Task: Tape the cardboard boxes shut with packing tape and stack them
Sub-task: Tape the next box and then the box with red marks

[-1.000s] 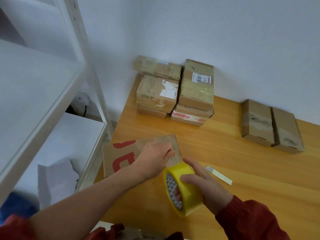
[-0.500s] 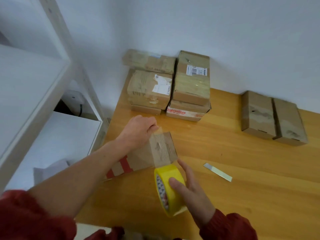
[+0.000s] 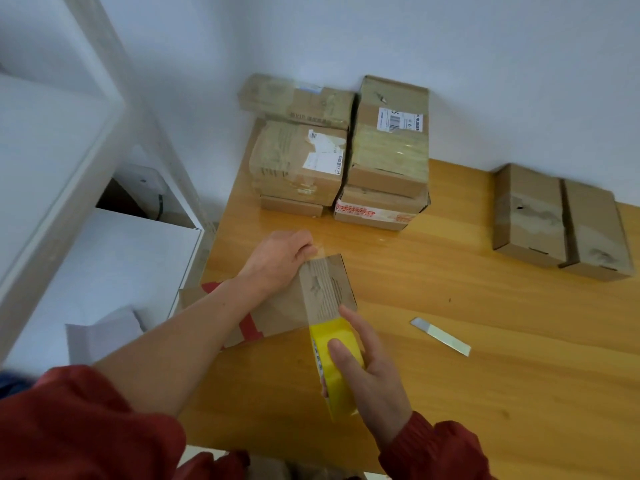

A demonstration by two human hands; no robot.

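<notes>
Now, in the head view, the left hand [image 3: 277,261] reaches forward on a bare forearm, its fingertips pinching the free end of a clear strip [image 3: 317,289] at the far edge of the box [image 3: 273,313]. The right hand [image 3: 372,379] grips the yellow roll [image 3: 337,367], thumb pressed on its outer face; its other fingers are mostly hidden. The strip runs between the two sets of fingers, over the box, which lies under the left wrist. A wooden table [image 3: 467,393] fills a white-walled corner, with a white shelf [image 3: 52,161] left of the left hand. Beyond the left fingertips stand five stacked boxes [image 3: 389,150]. Two more boxes [image 3: 530,216] lie well right of them. One blade [image 3: 440,336] lies near the right fingers.
</notes>
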